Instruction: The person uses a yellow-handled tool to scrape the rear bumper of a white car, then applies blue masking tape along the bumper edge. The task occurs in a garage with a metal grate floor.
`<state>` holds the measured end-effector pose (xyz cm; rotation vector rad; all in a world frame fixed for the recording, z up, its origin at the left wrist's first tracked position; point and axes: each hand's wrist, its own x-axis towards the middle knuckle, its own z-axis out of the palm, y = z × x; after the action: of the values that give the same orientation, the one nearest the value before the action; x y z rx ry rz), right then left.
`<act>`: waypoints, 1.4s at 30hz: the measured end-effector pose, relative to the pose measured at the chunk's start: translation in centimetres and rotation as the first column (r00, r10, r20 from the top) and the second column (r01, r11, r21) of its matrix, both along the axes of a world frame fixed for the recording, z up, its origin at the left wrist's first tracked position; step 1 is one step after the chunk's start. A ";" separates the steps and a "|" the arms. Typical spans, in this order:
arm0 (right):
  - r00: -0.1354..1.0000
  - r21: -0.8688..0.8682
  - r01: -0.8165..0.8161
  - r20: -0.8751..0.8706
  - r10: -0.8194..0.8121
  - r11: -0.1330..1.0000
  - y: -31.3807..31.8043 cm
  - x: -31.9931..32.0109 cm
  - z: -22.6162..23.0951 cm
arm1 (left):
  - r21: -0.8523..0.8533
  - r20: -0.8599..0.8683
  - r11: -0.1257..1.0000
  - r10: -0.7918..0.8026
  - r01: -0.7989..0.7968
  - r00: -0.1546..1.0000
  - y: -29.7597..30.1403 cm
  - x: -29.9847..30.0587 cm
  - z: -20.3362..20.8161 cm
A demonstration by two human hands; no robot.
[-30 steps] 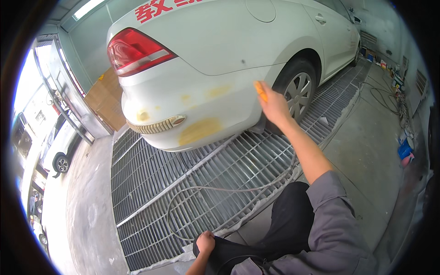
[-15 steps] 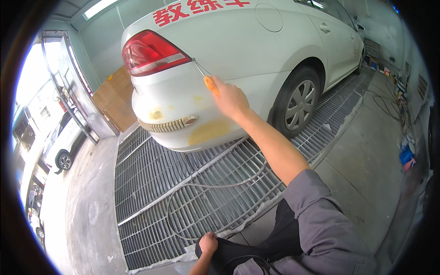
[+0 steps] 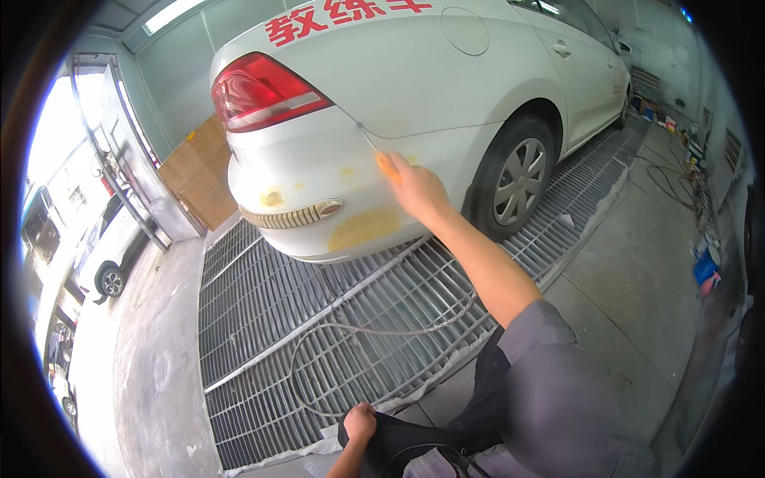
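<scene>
My right hand (image 3: 418, 190) is closed around the orange handle of a thin metal-shafted tool (image 3: 388, 166). The tool's tip meets the seam just right of the red tail light (image 3: 267, 92), where the rear bumper (image 3: 299, 155) joins the body of a white car (image 3: 390, 72). Yellowish patches (image 3: 365, 229) mark the bumper below, around a ribbed strip (image 3: 291, 215). Down at my knee, my left hand (image 3: 360, 422) rests with curled fingers on dark trousers; whatever it may hold is hidden.
Under the car runs a metal floor grating (image 3: 263, 350), with a hose (image 3: 374, 328) looped across it. A rear wheel (image 3: 522, 182) stands right of my arm. Brown cardboard (image 3: 199, 171) leans at the left wall. Along the right wall sits a blue container (image 3: 706, 265).
My right hand has shifted right and slightly down. The tool's tip has travelled along the seam, away from the tail light's corner. My left hand stays at the knee.
</scene>
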<state>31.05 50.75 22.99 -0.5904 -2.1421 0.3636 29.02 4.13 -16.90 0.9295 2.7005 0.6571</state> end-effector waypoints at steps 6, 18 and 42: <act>0.999 -0.043 0.049 0.001 -0.049 0.998 1.2 2.7 -3.6 | -0.021 -0.006 1.000 -0.006 0.005 1.000 0.5 0.0 0.1; 0.971 -0.115 0.231 0.085 -0.222 0.966 6.1 6.7 -5.9 | -0.026 -0.002 0.999 -0.019 0.019 1.000 1.0 -0.5 -0.9; 0.956 -0.120 0.294 0.042 -0.292 0.948 11.2 9.9 -7.3 | -0.066 0.004 0.997 -0.042 0.042 0.999 3.1 -0.4 -1.2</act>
<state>40.99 61.94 15.74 -0.9764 -2.0245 0.3284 28.59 7.21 -18.13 0.9650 2.6748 0.5573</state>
